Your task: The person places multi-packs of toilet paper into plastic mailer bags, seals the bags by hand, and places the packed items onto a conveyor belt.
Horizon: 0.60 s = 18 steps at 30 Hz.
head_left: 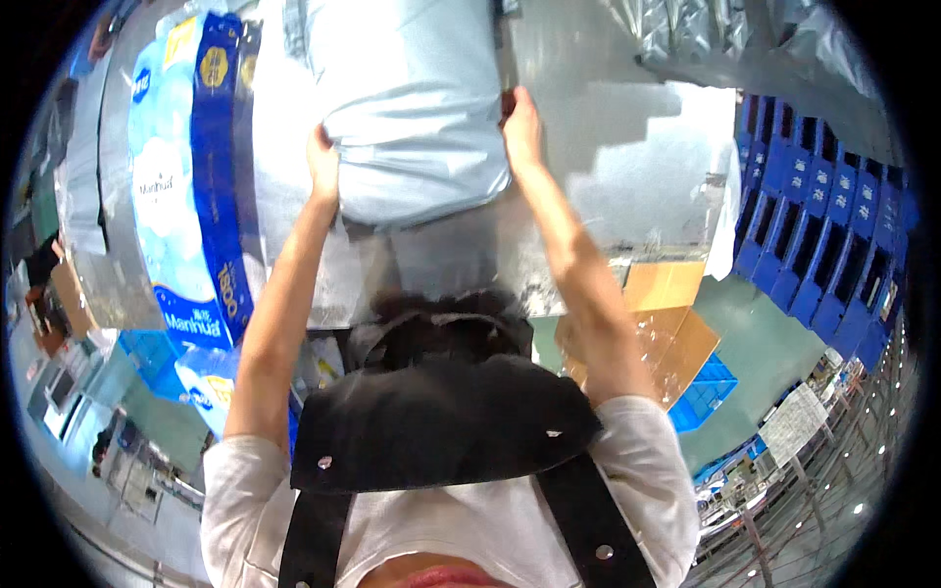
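Observation:
A plump grey plastic mailing bag [417,118] lies across the metal worktable, its near end creased and bulging around contents I cannot see. My left hand [323,162] grips its left edge, fingers tucked out of sight at the side. On the opposite edge, a little farther away, my right hand [522,125] is closed against the bag with its fingertips partly hidden. Left of the bag stands a tall blue-and-white tissue package [172,186].
Silvery-grey plastic bags [745,44] lie at the far right of the worktable [657,186]. Rows of blue bins [809,216] stand beyond its right edge. Below it, an opened cardboard box [676,343] sits by a blue crate [708,392]. Another blue crate [152,363] is at lower left.

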Motion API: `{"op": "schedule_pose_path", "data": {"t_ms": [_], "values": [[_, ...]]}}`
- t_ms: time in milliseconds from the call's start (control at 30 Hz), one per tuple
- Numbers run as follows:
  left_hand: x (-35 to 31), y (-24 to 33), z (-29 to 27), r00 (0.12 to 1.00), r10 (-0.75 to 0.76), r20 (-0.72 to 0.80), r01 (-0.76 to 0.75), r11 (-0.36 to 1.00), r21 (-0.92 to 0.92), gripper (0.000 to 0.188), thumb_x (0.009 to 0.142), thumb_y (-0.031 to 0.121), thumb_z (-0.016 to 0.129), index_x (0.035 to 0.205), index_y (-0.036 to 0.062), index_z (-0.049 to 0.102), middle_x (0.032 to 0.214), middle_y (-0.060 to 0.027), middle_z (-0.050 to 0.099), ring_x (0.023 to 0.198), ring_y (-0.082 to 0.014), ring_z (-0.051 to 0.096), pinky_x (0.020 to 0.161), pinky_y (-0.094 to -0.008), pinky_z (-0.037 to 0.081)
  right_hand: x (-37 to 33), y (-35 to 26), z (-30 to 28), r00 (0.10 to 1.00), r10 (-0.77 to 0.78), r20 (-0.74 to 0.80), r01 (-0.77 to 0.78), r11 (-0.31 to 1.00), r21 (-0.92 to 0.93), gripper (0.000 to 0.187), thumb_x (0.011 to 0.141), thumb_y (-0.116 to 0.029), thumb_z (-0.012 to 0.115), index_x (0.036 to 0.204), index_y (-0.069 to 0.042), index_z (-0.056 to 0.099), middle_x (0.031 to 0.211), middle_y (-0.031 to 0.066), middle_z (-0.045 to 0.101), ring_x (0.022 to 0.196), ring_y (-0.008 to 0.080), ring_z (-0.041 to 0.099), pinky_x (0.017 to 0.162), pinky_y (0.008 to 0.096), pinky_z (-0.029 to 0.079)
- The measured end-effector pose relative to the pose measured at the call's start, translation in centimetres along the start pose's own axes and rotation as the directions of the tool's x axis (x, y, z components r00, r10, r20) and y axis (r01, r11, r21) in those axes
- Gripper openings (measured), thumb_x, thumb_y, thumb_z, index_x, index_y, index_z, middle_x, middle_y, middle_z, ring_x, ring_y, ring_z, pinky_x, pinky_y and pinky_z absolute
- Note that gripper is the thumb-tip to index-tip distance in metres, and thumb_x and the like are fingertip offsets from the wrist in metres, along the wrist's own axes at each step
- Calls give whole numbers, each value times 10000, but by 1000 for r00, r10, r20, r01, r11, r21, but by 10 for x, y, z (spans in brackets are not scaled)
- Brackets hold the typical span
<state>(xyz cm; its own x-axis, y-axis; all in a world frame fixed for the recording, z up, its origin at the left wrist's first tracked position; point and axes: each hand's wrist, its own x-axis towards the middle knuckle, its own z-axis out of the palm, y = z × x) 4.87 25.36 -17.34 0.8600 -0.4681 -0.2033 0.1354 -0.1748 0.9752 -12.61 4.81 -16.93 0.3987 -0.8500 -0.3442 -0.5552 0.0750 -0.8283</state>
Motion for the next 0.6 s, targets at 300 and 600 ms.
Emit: {"op": "schedule_pose_path", "data": {"t_ms": [300, 600], "values": [[46, 35, -4, 795, -304, 525, -200, 686, 699, 344, 837, 205, 480, 1107, -5, 512, 999, -104, 583, 980, -176, 521, 861, -321, 408, 19, -26, -62, 962, -89, 259, 92, 996, 1, 665, 855, -531, 307, 1262, -9, 366, 1250, 237, 408, 1211, 378, 315, 1005, 409, 243], [-69, 58, -63, 776, -250, 579, 54, 941, 333, 604, 724, 320, 657, 1213, 33, 447, 1159, -108, 506, 1085, -180, 462, 952, -314, 341, -40, -28, -109, 986, -164, 27, 162, 983, 82, 543, 857, -390, 454, 1180, 47, 438, 1182, 226, 477, 1115, 297, 451, 943, 344, 328]]}}
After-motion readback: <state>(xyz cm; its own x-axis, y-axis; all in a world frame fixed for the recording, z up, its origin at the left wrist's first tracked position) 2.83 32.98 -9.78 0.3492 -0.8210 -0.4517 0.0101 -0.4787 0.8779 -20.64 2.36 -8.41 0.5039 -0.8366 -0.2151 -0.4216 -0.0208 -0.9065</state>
